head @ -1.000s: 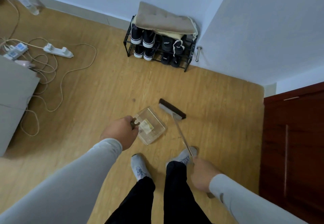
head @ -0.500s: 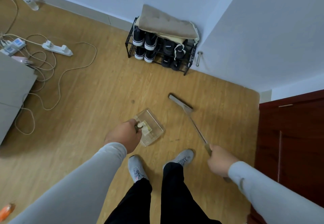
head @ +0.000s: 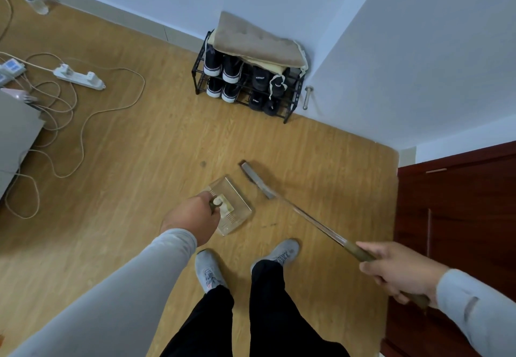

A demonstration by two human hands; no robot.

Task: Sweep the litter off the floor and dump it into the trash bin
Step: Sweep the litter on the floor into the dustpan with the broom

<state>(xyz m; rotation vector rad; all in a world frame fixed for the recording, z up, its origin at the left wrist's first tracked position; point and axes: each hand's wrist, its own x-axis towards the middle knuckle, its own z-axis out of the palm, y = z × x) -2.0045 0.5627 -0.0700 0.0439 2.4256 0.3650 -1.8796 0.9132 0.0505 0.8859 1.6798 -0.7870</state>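
Left hand [head: 192, 215] gripped handle of clear dustpan [head: 233, 206], held low over wooden floor [head: 139, 139]; pale scrap of litter [head: 225, 205] lay inside pan. Right hand [head: 399, 268] clenched around olive grip of broom [head: 307, 218], shaft slanting down-left, brush head [head: 257, 179] just beside pan's far edge. Grey sneakers [head: 208, 270] stood below pan. Shoe rack [head: 248, 83] against wall; power strip [head: 79, 77] with cables at left; dark red door [head: 460, 217] at right.
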